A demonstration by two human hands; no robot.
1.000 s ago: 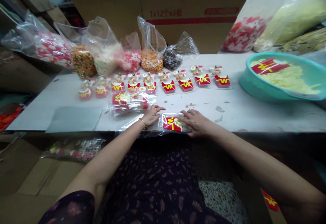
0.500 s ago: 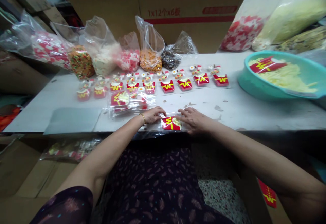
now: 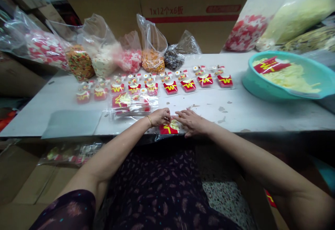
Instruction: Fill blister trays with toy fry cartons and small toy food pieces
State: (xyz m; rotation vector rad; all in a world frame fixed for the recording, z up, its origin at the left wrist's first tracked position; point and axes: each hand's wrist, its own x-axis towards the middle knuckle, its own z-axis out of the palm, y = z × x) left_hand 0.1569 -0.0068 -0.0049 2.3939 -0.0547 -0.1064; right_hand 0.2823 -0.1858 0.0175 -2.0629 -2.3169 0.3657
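A small clear plastic bag (image 3: pixel 156 136) lies at the table's front edge, in front of my body. Inside it is a toy-like red fries carton (image 3: pixel 165 129) with a yellow zigzag mark and pale yellow fries. My left hand (image 3: pixel 161 117) pinches the bag's far edge between thumb and fingers. From the right, my right hand (image 3: pixel 193 122) reaches over the bag with its fingers stretched out, fingertips close to the left hand's. Just beyond lies a stack of filled clear packets (image 3: pixel 121 102), and behind it a row of red cartons (image 3: pixel 170 87) with tiny food pieces.
A turquoise basin (image 3: pixel 251 80) of pale yellow pieces stands at right. Along the back are several bags, including one of orange pieces (image 3: pixel 153 61). A large cardboard box (image 3: pixel 196 31) rises behind. A translucent sheet (image 3: pixel 72 123) lies at left.
The bag with the fries carton has shifted slightly left and nearer. My left fingers have closed at its far edge, and my right fingertips have come closer to them.
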